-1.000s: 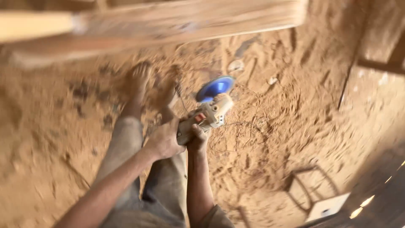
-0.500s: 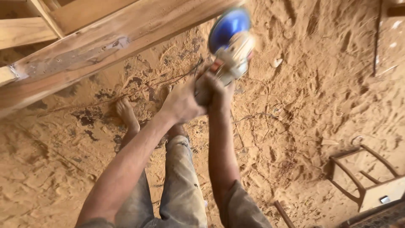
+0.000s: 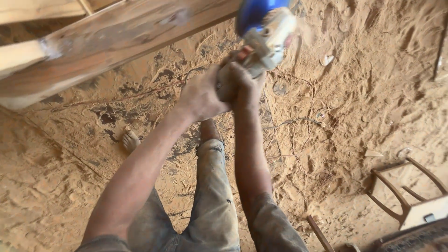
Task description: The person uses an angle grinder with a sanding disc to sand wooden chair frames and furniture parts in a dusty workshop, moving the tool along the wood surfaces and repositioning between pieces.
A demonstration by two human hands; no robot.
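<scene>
Fingers (image 3: 242, 77) of both hands wrapped around blurred, apparently handheld grinder (image 3: 266, 32), beside beam (image 3: 116, 39)

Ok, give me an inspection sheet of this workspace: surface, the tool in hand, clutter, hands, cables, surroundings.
Surface: sawdust-covered floor, dark patches near the bare foot.
Job's things: power tool with a blue guard, held up by a wooden beam.
Clutter: small scraps and discs in the dust; a wooden stool frame lies at lower right.
Hands: left hand and right hand both grip the tool's body.
Cables: thin cord loops over the dust.
Surroundings: wooden framework at upper left; dusty trousers below.
</scene>
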